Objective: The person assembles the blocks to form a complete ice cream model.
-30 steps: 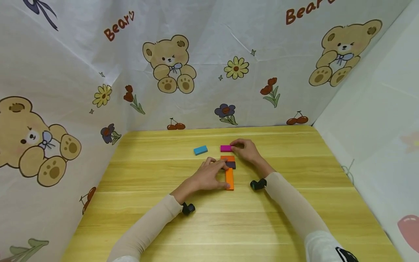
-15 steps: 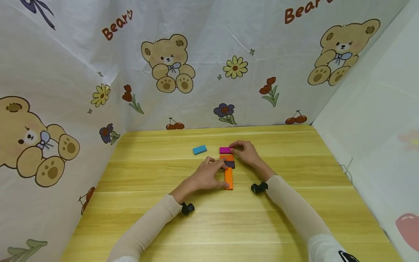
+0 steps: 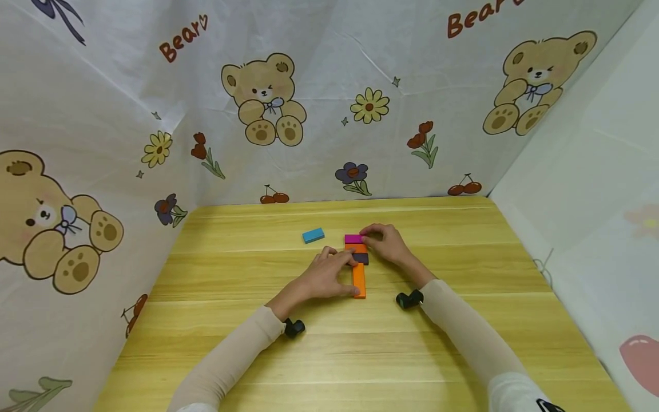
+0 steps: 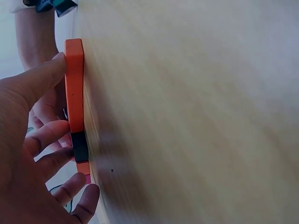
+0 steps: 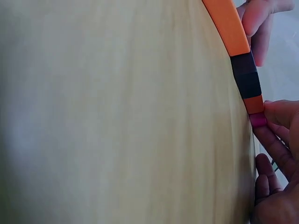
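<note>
Several flat coloured blocks form a column on the table. Nearest is a long orange block (image 3: 358,281), followed by a dark purple block (image 3: 362,258), a second orange block (image 3: 356,248) and a magenta block (image 3: 352,238) at the far end. My left hand (image 3: 321,278) rests its thumb near the long orange block's near end. Its other fingertips touch around the joint with the dark purple block, as the left wrist view shows. With thumb and forefinger, my right hand (image 3: 388,244) pinches the magenta block's right end, close against the second orange block (image 5: 253,104).
A blue block (image 3: 313,235) lies apart, to the left of the column. Behind the wooden table (image 3: 257,366) hangs a white cloth (image 3: 319,126) printed with bears and flowers. Dark wrist cameras (image 3: 409,299) stick out from both cuffs.
My right hand has drawn the magenta block toward me, closing the gap to the second orange block. My left hand stays in place on the column.
</note>
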Available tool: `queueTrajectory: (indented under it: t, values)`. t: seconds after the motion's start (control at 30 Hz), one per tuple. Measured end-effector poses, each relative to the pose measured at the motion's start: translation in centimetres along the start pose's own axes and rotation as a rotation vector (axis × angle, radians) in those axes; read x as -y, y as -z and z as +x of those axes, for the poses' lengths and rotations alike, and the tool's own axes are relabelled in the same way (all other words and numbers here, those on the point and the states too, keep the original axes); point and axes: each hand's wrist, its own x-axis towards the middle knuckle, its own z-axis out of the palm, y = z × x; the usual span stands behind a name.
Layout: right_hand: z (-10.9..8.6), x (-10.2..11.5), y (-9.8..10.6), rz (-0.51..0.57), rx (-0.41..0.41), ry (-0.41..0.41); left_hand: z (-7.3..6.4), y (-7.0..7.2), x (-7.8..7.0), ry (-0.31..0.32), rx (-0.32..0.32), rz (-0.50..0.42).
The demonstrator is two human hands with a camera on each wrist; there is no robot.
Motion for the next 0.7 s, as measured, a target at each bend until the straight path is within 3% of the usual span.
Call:
queueTrajectory:
  t: [0.23,0.43,0.6,0.7]
  values:
    - [-0.3,0.3,0.0,-0.053,0.002,0.033,0.0,-0.2,0.3,0.004,-0.006,0.012]
    - [-1.2,1.0,0.4,-0.221,0.029,0.136,0.0,-0.2,0.3,0.000,-0.005,0.012]
    - [-3.2,2.3,0.9,-0.352,0.121,0.209,0.1,-0.1,0.3,-0.002,0.002,0.022]
    - [-4.6,3.1,1.1,-0.395,0.195,0.205,0.1,-0.2,0.5,-0.006,0.007,0.027]
